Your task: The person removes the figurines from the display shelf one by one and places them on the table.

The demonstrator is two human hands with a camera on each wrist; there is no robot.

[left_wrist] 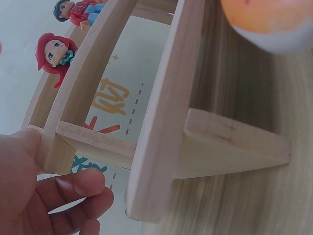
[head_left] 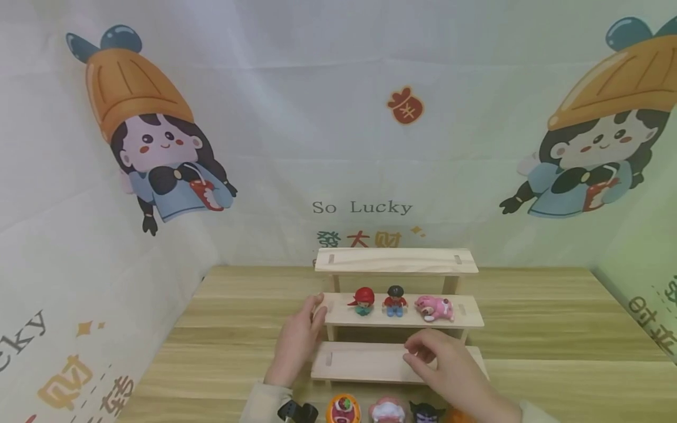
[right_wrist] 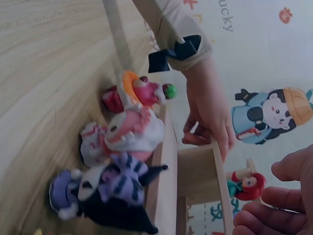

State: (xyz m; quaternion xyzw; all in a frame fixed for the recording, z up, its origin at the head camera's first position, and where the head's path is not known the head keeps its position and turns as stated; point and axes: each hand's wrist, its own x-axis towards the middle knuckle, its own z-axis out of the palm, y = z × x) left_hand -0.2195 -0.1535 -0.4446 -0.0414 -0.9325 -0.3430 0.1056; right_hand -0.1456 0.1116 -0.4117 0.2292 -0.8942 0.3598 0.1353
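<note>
A stepped wooden display rack (head_left: 396, 260) stands on the table. On its middle step sit a red-haired figurine (head_left: 364, 301), a black-haired figurine in a red jacket (head_left: 395, 301) and a pink bear figurine (head_left: 435, 308) that lies tilted. My left hand (head_left: 298, 338) holds the left end of the middle step, its lower fingers curled beneath the board in the left wrist view. Above the bottom step my right hand (head_left: 449, 364) hovers, fingers loosely bent, holding nothing. It partly covers that step and an orange item (head_left: 459, 416).
Before the rack stand an orange strawberry-topped figurine (head_left: 344, 408), a pink-and-white figurine (right_wrist: 132, 132) and a black-and-purple figurine (right_wrist: 107, 191). Printed cloth (head_left: 275, 117) encloses the back and sides. A black strap device (head_left: 298, 410) is on my left wrist.
</note>
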